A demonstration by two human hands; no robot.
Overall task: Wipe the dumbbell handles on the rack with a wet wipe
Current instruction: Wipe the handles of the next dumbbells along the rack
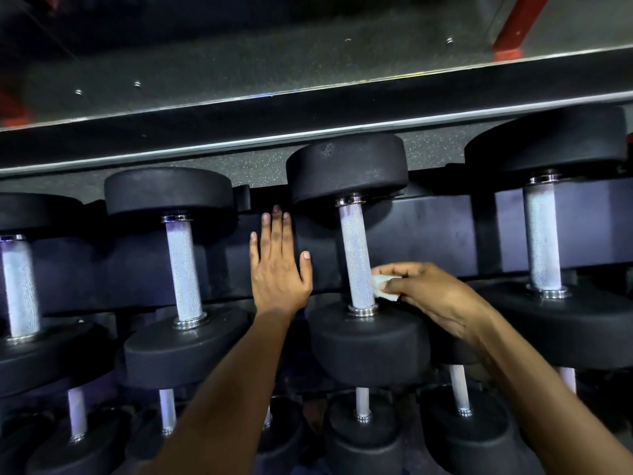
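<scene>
Pinched between thumb and fingertips of the right hand (pixel 423 291) is a small folded wet wipe (pixel 385 286), pressed against the right side of a dumbbell handle (pixel 356 257) low down, just above the collar where the handle meets the near weight head (pixel 368 344). That tight pinch probably keeps the wipe bunched so it can be rubbed along the rough metal without slipping out.

Just to the left, the left hand (pixel 279 265) lies flat with fingers straight and spread, holding nothing; its palm rests on the dark rack bar (pixel 442 231) between this dumbbell and the next one (pixel 183 269) (most likely a brace while leaning over the rack).

Every dumbbell on this upper tier sits crosswise on the rack, one head toward the person and one toward the far edge, which leaves each handle exposed in the middle for wiping. More handles show to the right (pixel 543 238) and at the left edge (pixel 20 286), and a lower tier (pixel 363 402) sits beneath the near edge. Beyond the rack's far edge runs a mirror (pixel 239 56) with a metal trim.
</scene>
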